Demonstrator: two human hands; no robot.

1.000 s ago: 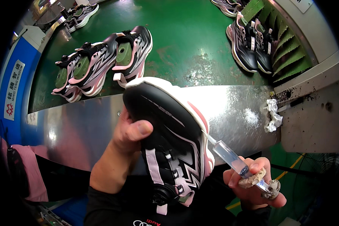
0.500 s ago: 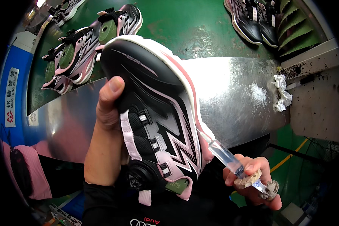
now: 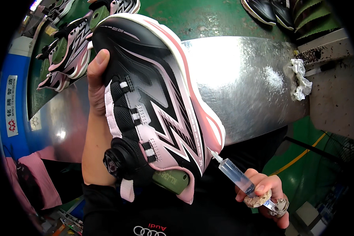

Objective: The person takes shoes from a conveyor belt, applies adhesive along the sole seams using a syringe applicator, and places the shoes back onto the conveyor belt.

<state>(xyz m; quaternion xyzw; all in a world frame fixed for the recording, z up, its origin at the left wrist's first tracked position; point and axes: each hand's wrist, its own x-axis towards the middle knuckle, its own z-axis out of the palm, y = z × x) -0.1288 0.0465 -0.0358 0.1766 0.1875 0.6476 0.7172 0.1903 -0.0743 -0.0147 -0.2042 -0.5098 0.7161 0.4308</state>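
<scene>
The left hand (image 3: 96, 114) grips a black and pink shoe (image 3: 153, 106) from the tongue side, thumb pressed on the upper near the toe and the other fingers hidden behind it, so the shoe hangs tilted in the air above the shiny metal tabletop (image 3: 244, 78), toe away from the person and heel down toward the chest. The right hand (image 3: 263, 194) has its fingers closed around a clear syringe (image 3: 236, 175), whose tip touches the seam where the white sole meets the upper, near the heel. To do this well, the shoe wants to be held steady, the needle kept slanted into the seam rather than across it, and the plunger pressed slowly so that only a little comes out and none smears onto the pink fabric; whether anything is flowing cannot be told. Against the picture of a second ago, the shoe is raised and turned: its side and round lacing dial (image 3: 116, 159) now face the camera, and the other shoes on the green belt (image 3: 67, 51) sit higher in the view, while the syringe stays at the heel edge.
</scene>
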